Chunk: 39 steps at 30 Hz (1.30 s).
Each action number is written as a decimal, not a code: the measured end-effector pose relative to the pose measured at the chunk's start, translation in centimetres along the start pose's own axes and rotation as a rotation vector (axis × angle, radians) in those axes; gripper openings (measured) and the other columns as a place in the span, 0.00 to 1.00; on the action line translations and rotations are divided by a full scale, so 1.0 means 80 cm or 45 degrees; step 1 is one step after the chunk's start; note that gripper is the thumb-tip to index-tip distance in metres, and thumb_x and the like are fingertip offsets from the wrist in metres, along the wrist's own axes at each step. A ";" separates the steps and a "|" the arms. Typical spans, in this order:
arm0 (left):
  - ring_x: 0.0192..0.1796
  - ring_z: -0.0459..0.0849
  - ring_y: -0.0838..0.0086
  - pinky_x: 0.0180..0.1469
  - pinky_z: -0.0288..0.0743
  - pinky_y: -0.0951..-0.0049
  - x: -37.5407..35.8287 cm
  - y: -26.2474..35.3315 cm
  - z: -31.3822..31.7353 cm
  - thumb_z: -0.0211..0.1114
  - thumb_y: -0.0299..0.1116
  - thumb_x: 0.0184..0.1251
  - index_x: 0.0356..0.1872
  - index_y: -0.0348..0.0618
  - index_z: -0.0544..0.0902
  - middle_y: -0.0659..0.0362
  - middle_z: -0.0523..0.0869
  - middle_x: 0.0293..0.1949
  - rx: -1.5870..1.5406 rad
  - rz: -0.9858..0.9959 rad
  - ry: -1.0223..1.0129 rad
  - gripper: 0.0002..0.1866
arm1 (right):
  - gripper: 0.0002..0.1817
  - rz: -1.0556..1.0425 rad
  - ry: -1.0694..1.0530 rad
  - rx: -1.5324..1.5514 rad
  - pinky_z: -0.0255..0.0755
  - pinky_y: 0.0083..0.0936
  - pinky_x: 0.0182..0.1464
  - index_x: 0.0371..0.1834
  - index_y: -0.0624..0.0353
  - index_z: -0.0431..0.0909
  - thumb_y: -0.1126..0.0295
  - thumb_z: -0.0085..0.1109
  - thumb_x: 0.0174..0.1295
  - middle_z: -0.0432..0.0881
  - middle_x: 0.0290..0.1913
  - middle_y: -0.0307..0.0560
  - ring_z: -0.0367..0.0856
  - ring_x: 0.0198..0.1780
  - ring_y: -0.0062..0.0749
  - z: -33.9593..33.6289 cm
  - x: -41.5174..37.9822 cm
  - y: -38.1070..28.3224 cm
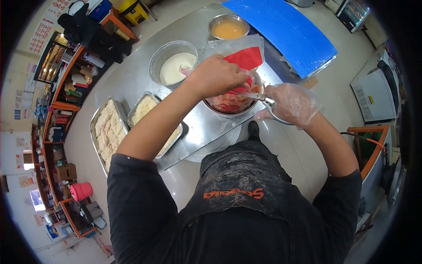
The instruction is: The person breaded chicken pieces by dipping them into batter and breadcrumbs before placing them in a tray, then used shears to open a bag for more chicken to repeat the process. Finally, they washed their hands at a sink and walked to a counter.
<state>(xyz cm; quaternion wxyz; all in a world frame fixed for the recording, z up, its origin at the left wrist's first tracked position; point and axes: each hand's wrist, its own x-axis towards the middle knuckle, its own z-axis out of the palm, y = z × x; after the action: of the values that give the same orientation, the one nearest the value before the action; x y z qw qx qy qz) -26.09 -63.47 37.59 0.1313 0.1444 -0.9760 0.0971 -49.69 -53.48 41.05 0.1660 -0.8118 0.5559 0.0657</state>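
My left hand [219, 78] is closed on the upper part of a clear plastic bag [244, 57] with a red printed panel. The lower part of this bag sits in a round metal bowl [234, 115], with pinkish-red contents that look like raw meat. In a clear plastic glove, my right hand [292, 104] is wrapped around the handles of metal scissors [271, 108]. Their blades point left to the bag, just below my left hand. Whether the blades touch the plastic is hard to make out.
Left of the bag stands a metal pot [173, 48] of white liquid. Behind is a bowl [228, 20] of orange-yellow liquid. Trays of breaded pieces [109, 127] and pale crumbs [145, 108] lie at left. A blue board [288, 28] covers the steel table's [200, 132] back right.
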 end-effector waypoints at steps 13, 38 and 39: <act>0.31 0.88 0.65 0.37 0.78 0.63 -0.004 -0.001 0.001 0.62 0.39 0.65 0.33 0.50 0.84 0.60 0.86 0.26 0.026 -0.021 -0.001 0.06 | 0.45 0.082 0.097 -0.062 0.80 0.44 0.46 0.46 0.64 0.81 0.31 0.73 0.41 0.86 0.37 0.56 0.88 0.43 0.51 -0.004 -0.032 -0.023; 0.74 0.67 0.50 0.77 0.52 0.51 -0.092 0.023 -0.049 0.61 0.45 0.72 0.64 0.45 0.78 0.46 0.76 0.67 -1.129 -0.546 -0.079 0.24 | 0.32 -0.281 -0.060 0.221 0.77 0.47 0.44 0.42 0.61 0.79 0.41 0.73 0.51 0.84 0.33 0.56 0.85 0.38 0.55 0.024 -0.076 -0.045; 0.75 0.65 0.49 0.78 0.50 0.50 -0.112 0.010 -0.060 0.65 0.45 0.68 0.64 0.47 0.78 0.46 0.75 0.68 -0.746 -0.512 -0.012 0.26 | 0.34 -0.261 -0.102 0.221 0.77 0.46 0.43 0.43 0.61 0.79 0.40 0.74 0.50 0.83 0.33 0.56 0.85 0.38 0.55 0.015 -0.084 -0.041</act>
<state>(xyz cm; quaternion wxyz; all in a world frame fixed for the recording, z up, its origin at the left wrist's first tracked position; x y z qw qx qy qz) -16.98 -59.34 39.45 0.1792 0.2902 -0.9151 -0.2152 -49.09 -46.06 42.52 0.2635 -0.8437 0.4666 0.0323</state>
